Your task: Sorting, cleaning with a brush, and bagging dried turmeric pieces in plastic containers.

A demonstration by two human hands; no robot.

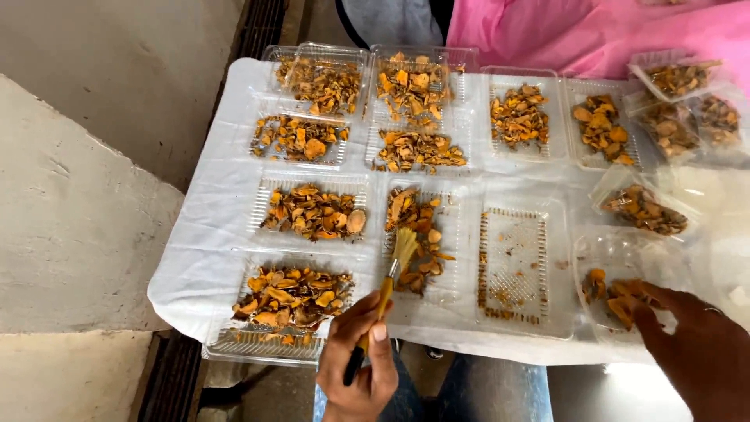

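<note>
White cloth (pixel 211 234) covers the table, carrying clear plastic trays of orange dried slices. Nearest, the left hand (pixel 361 367) has fingers clamped on a slim yellow-handled brush (pixel 388 285), light and stiff, best gripped mid-handle; its soft bristles rest over one filled tray (pixel 449 289). Beyond, the right hand (pixel 699 344) presses spread fingers onto brittle slices in a clear tray (pixel 594 258).

Left hand (pixel 358 363) gripping brush (pixel 388 289) over tray (pixel 453 289), right hand (pixel 695 344) on orange slices (pixel 621 301)

Small wooden paintbrush (pixel 388 283) showing a yellow-orange handle, black tip and pale straw bristles, dried chip pieces (pixel 313 211) glowing orange and brown, clear ridged plastic trays (pixel 513 266) lying on a white cloth (pixel 205 234), pink garment (pixel 578 35) showing behind, grey concrete ledge (pixel 70 234)
</note>
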